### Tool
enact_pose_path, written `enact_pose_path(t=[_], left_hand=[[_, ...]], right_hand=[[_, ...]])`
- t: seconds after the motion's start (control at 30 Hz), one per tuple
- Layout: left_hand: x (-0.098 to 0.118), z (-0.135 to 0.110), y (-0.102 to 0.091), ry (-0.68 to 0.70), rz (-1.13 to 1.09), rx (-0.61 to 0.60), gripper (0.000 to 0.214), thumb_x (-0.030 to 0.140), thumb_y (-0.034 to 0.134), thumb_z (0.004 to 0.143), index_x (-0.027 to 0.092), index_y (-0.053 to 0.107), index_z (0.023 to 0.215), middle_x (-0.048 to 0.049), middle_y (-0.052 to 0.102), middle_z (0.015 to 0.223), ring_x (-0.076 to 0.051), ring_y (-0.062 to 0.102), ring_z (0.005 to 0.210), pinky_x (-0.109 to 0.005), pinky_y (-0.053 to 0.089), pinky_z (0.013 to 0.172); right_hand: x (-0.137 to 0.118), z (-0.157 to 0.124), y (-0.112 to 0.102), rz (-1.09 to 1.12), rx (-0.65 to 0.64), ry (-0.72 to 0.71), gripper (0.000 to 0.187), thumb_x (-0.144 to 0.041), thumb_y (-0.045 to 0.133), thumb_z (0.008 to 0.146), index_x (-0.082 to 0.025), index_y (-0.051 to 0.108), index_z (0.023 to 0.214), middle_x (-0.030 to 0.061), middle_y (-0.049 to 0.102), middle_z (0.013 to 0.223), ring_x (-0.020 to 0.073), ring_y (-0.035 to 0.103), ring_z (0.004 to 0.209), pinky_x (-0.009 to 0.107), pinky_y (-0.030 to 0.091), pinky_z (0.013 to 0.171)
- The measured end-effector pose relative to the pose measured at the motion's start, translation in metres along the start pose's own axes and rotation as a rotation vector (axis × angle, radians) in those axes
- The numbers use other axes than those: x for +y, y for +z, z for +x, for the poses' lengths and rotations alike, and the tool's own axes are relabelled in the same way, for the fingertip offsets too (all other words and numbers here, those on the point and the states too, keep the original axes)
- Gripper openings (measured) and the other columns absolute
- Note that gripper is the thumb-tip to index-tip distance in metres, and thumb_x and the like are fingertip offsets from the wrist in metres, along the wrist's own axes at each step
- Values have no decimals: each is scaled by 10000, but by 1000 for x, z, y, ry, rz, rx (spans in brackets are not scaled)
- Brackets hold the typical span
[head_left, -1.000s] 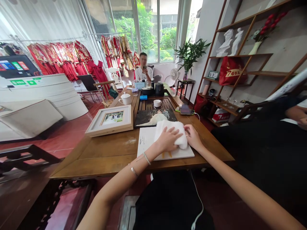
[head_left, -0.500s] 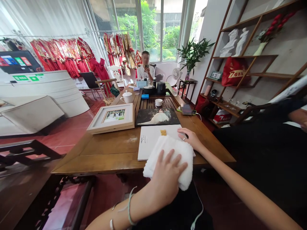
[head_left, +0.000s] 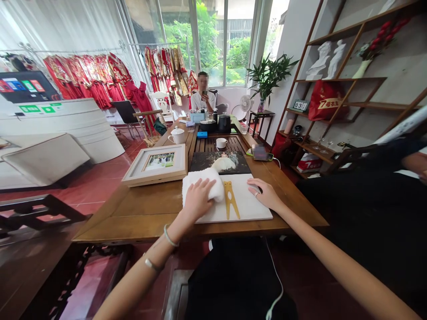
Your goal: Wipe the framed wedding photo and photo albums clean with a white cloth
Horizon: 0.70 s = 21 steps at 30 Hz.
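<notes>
A folded white towel (head_left: 213,186) lies over the left part of a flat white panel (head_left: 251,204) at the table's front edge. My left hand (head_left: 199,195) presses on the towel from above, fingers curved over it and hiding part of it. On the panel's right edge rests my right hand (head_left: 263,192), a ring on one finger, the fingers apart and touching the surface. Between the hands is a yellow, two-legged, A-shaped piece (head_left: 231,200); I cannot tell whether it is printed or loose.
Behind the panel lies a dark picture (head_left: 238,164) of a white gown. A framed photo (head_left: 160,161) is to its left. Farther back are a white cup (head_left: 221,143), a lidded teapot (head_left: 176,134), a phone (head_left: 262,153) and a seated person (head_left: 203,98). Another person's dark clothing is at right.
My left hand has carried the towel from the panel's front right to its left side, now flat on the panel. The whole yellow piece is uncovered. My right hand has stayed put.
</notes>
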<state>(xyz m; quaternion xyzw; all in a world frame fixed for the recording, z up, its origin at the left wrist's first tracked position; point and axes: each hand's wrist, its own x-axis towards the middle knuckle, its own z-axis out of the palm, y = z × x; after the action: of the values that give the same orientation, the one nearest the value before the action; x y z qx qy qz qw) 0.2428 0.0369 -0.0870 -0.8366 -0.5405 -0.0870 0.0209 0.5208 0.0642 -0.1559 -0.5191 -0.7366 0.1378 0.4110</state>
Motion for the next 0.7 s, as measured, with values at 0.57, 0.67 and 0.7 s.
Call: enact_pose_path(t=[0.57,0.67,0.7], left_hand=[[13,-33,1,205,-91,-67,721,165,572,726,248,402,1422,-47,390,1496,-307,267,1409,-540,255,1126],[20,-64,-5,225,-112,-94,776,140,574,696,268,375,1435,-32,369,1509,-296,239,1421,-539,227,1140],[22,-72,-7,231,-119,-101,796,135,574,686,275,363,1441,-26,358,1515,-293,229,1426,-535,220,1144]], right_hand=[[-1,0,0,8,1,-8,217,-253,556,817,-206,696,977,102,691,1130,261,632,1096,441,470,985],[-1,0,0,9,-5,-2,221,-251,554,818,-197,696,978,111,688,1135,262,630,1100,439,467,989],[-1,1,0,10,-3,-4,220,-249,555,816,-200,697,977,108,689,1132,261,631,1099,438,469,988]])
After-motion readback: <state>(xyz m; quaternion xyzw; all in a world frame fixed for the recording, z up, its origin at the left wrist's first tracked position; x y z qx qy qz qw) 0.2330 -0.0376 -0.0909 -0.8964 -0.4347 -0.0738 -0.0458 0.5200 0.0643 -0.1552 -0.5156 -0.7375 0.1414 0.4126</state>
